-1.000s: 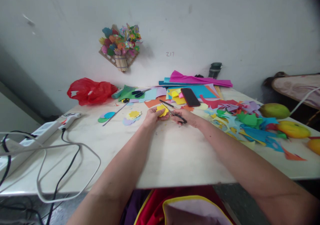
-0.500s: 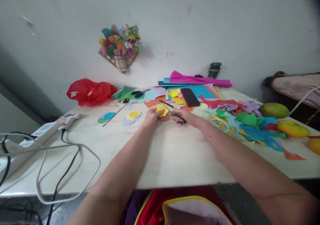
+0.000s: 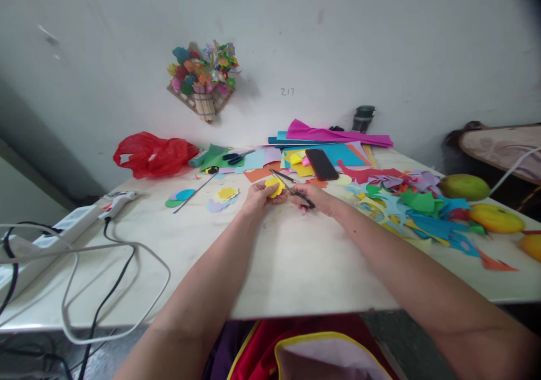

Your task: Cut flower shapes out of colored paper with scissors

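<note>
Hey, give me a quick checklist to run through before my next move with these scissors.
1. Left hand holding the yellow flower: ok, in its grip.
2. Right hand on the scissors: ok, held at the handles.
3. Left hand safe from the scissors' edges: cannot tell, too small to see.
4. Phone away from the scissors: ok, it lies apart, farther back.
5. Table tidy: not ok, scraps are strewn on the right.
6. Cords away from both hands: ok, over on the left.
</note>
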`<move>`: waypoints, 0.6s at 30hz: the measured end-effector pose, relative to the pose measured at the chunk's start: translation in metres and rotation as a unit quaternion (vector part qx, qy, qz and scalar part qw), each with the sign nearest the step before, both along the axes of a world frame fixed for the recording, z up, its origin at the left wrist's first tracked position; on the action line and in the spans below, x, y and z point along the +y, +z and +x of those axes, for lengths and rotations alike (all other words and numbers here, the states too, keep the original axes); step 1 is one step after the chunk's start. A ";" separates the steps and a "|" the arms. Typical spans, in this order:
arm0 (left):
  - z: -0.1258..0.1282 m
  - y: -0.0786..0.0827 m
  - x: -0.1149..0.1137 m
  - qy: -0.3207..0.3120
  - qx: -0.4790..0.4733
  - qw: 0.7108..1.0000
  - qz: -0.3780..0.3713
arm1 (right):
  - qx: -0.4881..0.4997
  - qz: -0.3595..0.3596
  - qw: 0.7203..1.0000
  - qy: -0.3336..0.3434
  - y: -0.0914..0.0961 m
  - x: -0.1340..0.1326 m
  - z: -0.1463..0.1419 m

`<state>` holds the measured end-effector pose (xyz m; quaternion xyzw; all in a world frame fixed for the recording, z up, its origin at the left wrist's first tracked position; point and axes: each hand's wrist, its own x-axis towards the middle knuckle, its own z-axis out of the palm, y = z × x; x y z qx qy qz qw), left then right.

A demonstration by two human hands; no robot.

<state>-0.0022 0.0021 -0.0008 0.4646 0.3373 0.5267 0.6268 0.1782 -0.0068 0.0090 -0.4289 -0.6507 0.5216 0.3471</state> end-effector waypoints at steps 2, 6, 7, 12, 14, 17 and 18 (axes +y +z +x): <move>0.000 -0.001 0.000 0.000 0.000 1.000 0.001 | 0.001 0.001 1.000 -0.003 0.000 0.000 0.000; -0.001 -0.003 0.001 0.002 0.001 1.000 0.009 | 0.007 -0.003 1.000 -0.014 -0.001 -0.001 -0.001; -0.001 -0.003 0.001 0.002 0.001 1.000 0.013 | 0.007 -0.004 1.000 -0.016 -0.002 -0.001 -0.001; -0.002 -0.004 0.002 -0.007 0.007 1.000 0.025 | 0.013 0.002 1.000 -0.016 -0.004 0.001 -0.001; -0.002 -0.004 0.003 -0.014 0.011 0.999 0.029 | 0.012 0.003 1.000 -0.017 -0.005 0.001 -0.001; -0.002 -0.004 0.002 -0.020 0.011 0.999 0.037 | 0.010 -0.005 1.000 -0.019 -0.005 0.001 0.000; -0.002 -0.003 0.002 -0.019 0.011 0.999 0.037 | 0.009 -0.007 1.000 -0.018 -0.005 0.001 0.001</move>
